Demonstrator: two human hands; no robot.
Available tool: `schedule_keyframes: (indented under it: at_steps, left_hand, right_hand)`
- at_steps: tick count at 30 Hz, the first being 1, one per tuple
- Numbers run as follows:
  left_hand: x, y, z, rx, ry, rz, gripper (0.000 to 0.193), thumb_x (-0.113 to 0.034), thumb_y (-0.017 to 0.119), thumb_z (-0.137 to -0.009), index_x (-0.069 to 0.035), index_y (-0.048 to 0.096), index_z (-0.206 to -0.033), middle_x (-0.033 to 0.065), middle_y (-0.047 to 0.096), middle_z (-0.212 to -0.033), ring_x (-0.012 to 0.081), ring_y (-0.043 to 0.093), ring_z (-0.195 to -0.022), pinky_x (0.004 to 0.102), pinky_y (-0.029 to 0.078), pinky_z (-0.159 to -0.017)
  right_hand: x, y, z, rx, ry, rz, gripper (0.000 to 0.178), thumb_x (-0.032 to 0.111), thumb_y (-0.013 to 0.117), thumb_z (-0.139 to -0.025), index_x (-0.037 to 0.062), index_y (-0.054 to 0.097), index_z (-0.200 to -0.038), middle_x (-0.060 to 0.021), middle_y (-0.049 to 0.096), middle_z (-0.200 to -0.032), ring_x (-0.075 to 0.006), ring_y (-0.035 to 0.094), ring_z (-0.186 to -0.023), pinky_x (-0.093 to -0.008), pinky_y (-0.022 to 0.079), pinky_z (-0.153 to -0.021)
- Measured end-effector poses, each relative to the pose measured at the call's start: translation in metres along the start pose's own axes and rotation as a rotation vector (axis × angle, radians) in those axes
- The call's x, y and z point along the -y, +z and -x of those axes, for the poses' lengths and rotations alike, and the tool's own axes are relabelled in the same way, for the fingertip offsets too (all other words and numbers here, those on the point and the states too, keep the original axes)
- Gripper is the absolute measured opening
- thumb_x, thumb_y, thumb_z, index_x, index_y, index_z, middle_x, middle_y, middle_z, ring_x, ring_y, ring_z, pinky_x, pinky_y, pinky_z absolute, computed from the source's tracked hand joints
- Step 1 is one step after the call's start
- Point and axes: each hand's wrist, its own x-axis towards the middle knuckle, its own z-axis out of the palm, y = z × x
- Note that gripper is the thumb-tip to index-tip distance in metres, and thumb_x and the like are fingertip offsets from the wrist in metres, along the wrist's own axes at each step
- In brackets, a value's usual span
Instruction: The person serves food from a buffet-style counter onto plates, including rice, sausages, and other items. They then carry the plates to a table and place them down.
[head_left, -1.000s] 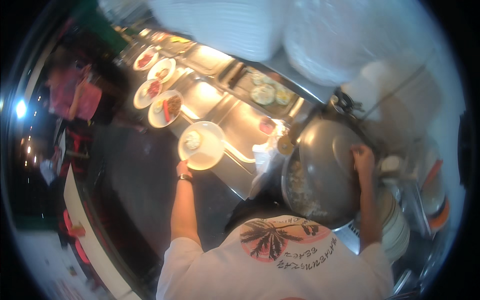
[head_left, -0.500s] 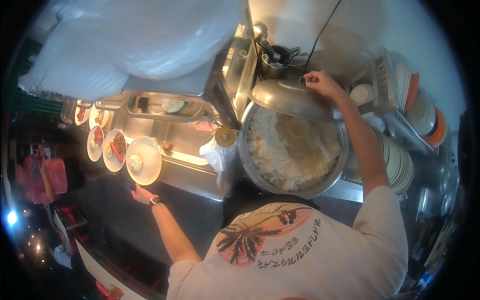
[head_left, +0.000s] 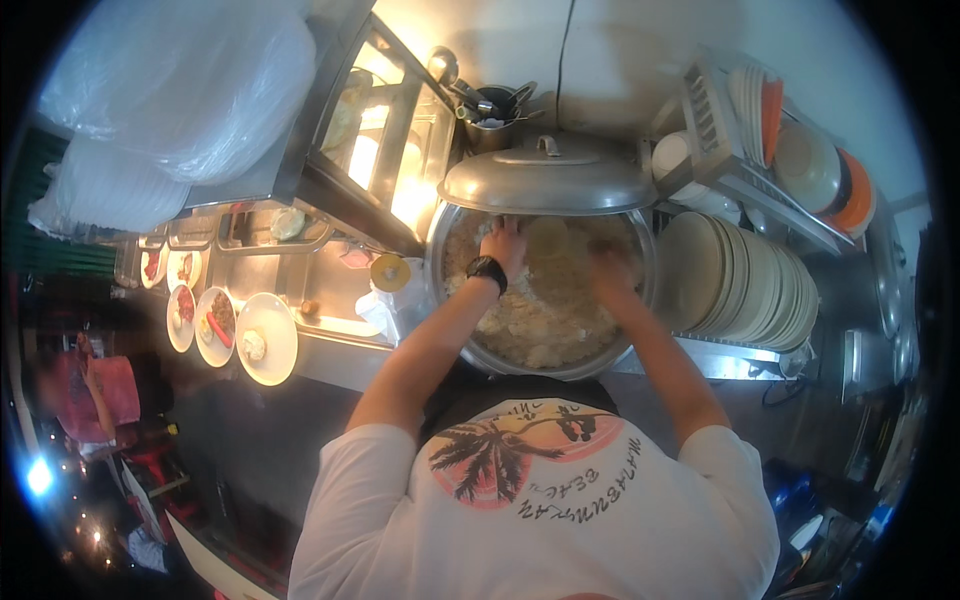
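Note:
A big metal pot full of white rice stands in front of me. Its lid leans propped at the pot's far rim. My left hand, with a black watch on the wrist, is down in the rice and seems to grip a pale round bowl. My right hand is also in the rice, just right of that bowl. It is blurred, so its fingers do not show.
A white plate with a little food and more filled plates line the steel counter on the left. A lit glass food case, a utensil holder, stacked plates and a dish rack surround the pot. Another person stands far left.
My left hand has left the white plate on the counter and gone into the pot. My right hand has let go of the lid and dropped into the rice.

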Motion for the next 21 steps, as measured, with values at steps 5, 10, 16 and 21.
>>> schedule_keyframes:
  at_steps: [5,10,16,21]
  left_hand:
    - [0.025,0.035,-0.019,0.256,-0.139,-0.009,0.034,-0.015,0.068,-0.07,-0.005,0.061,-0.102,0.0191,0.04,-0.123,0.0386,0.048,-0.108,0.0429,0.051,-0.082]
    - [-0.007,-0.02,0.022,0.243,-0.085,0.247,0.027,-0.02,0.066,-0.076,-0.004,0.061,-0.097,0.0182,0.041,-0.121,0.036,0.052,-0.103,0.0442,0.05,-0.08]
    - [0.006,-0.083,0.066,0.111,-0.133,0.44,0.026,-0.02,0.067,-0.078,0.0,0.056,-0.092,0.0165,0.052,-0.098,0.0303,0.06,-0.076,0.0402,0.049,-0.066]
    - [0.018,-0.117,0.069,0.091,-0.281,0.8,0.026,-0.02,0.066,-0.081,0.001,0.053,-0.088,0.0165,0.06,-0.079,0.03,0.058,-0.067,0.0371,0.045,-0.059]
  right_hand:
    - [0.035,-0.082,-0.002,0.093,0.132,-0.224,0.037,0.007,0.052,-0.081,0.0018,0.049,-0.117,-0.0181,0.054,-0.116,-0.0342,0.054,-0.106,-0.0431,0.047,-0.085]
    - [-0.001,-0.056,-0.036,0.11,-0.101,-0.212,0.032,0.009,0.048,-0.084,-0.0005,0.048,-0.115,-0.0215,0.055,-0.108,-0.0348,0.055,-0.101,-0.0443,0.048,-0.081]
    - [0.035,-0.006,-0.112,-0.501,-0.395,-0.729,0.024,0.018,0.047,-0.09,0.0004,0.054,-0.105,-0.0183,0.057,-0.101,-0.0307,0.054,-0.094,-0.0431,0.044,-0.081]
    - [0.065,-0.04,-0.104,-0.4,-0.461,-0.741,0.026,0.021,0.044,-0.092,0.0027,0.056,-0.105,-0.0172,0.057,-0.104,-0.0308,0.054,-0.096,-0.0429,0.043,-0.083]
